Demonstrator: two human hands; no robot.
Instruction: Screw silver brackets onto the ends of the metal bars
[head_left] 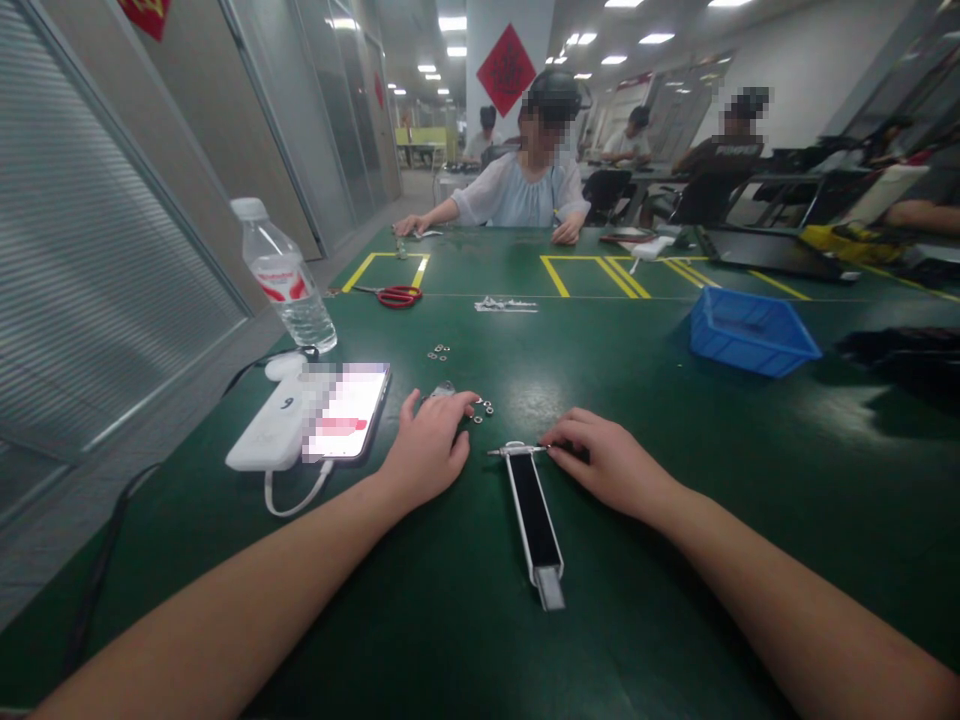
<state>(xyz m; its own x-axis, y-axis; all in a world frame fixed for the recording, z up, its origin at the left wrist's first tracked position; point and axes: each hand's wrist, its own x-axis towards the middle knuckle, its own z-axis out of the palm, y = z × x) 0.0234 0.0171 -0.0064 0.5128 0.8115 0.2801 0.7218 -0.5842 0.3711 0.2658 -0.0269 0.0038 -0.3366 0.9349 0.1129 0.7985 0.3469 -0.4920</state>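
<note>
My left hand (431, 448) rests palm down on the green table with its fingers spread and holds nothing that I can see. Its fingertips are beside several small metal rings (488, 408), and a small greyish piece (445, 387) is partly covered by them. In front of me lies a long, narrow black strip with a white frame (535, 515) and a grey metal tab at its near end. Across its far end is a thin metal rod (504, 452). My right hand (607, 458) is closed, thumb and fingers pinching the rod's right end.
Left of my hands are a lit phone (351, 412), a white power bank (270, 430) with cable and a water bottle (289, 280). Farther off lie more small rings (438, 353), red-handled scissors (399, 296), metal strips (506, 305) and a blue bin (750, 335). A person (536, 185) sits opposite.
</note>
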